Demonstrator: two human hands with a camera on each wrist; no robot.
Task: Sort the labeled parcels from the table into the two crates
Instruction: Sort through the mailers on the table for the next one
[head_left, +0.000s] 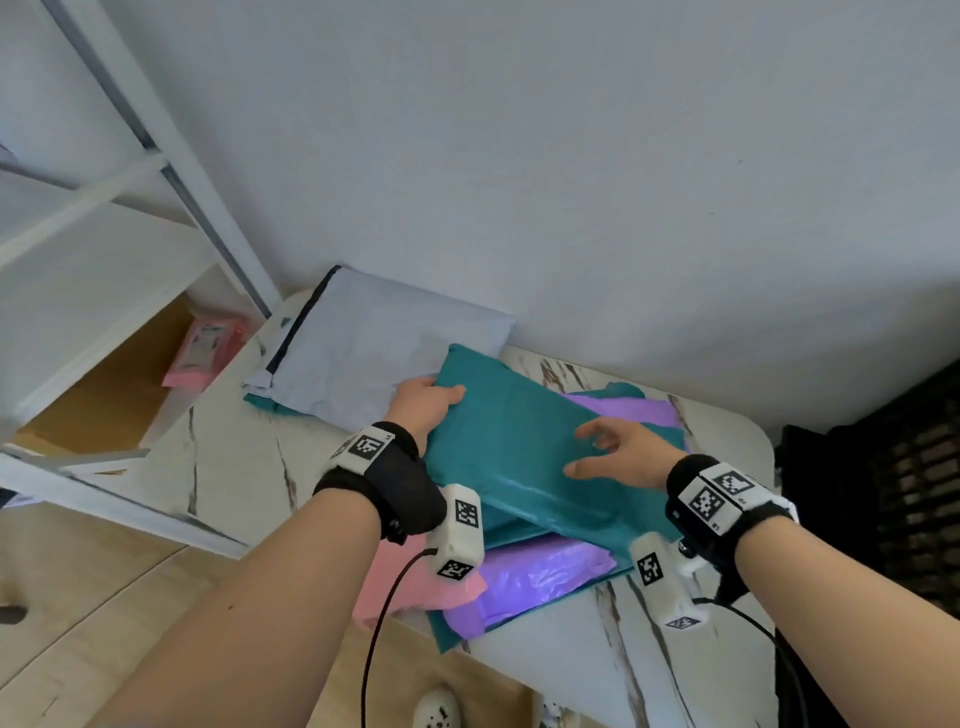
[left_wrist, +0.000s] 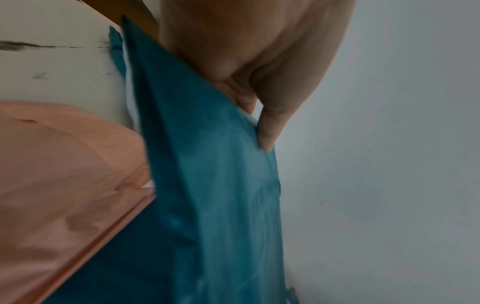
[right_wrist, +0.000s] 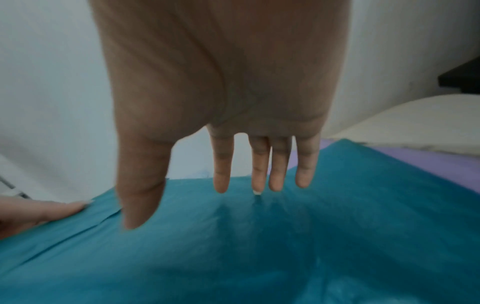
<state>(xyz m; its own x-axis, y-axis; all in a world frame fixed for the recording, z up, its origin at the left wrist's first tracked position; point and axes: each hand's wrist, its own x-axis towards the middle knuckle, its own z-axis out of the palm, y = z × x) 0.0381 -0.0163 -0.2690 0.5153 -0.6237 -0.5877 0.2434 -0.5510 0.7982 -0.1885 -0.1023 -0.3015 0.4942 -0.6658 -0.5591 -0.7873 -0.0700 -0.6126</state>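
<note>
While left hand (head_left: 423, 402) grips teal parcel (head_left: 524, 447), right hand (head_left: 621, 449) spread above

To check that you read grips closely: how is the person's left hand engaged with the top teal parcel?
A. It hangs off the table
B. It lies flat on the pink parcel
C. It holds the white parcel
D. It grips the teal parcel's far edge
D: the left hand curls round the far edge of the teal parcel, thumb on top.
</note>
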